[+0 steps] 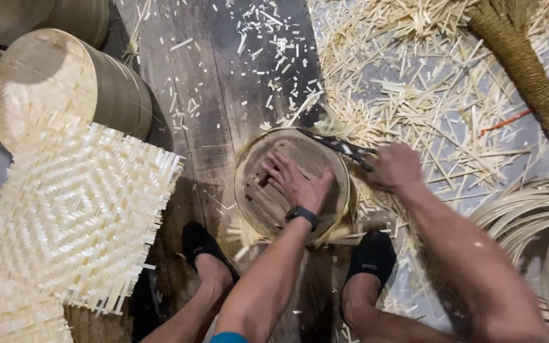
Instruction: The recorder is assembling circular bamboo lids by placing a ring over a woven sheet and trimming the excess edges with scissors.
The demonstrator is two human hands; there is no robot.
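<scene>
**Two hands at work on a round bamboo basket**

Seen from the head camera, looking down: the left hand [295, 181] lies flat inside a round bamboo basket [255, 203]. Its fingers [276, 166] are spread wide and press on the wooden slats in the middle. It grips nothing. A black watch [302, 215] sits on that wrist.

The right hand [394, 166] is closed around the handle of a dark knife [338, 145]. The blade lies across the far rim of the basket, just past the left hand's fingertips. The blade looks a bit blurry.

The basket sits on the floor between two feet in black socks [370, 255], just ahead of them. Thin strips stick out from under its rim.

Out past the right hand, the floor is covered with a big heap of cut bamboo bits [414, 95]. Farther off on that side lies a broom [522, 57] with a wrapped handle. Near the right arm are loops of bent bamboo strips [528, 209].

Off to the side of the left hand lies a flat woven mat [77, 209] with ragged edges. Beyond it stands a finished round basket [65, 89], tipped on its side.
</scene>
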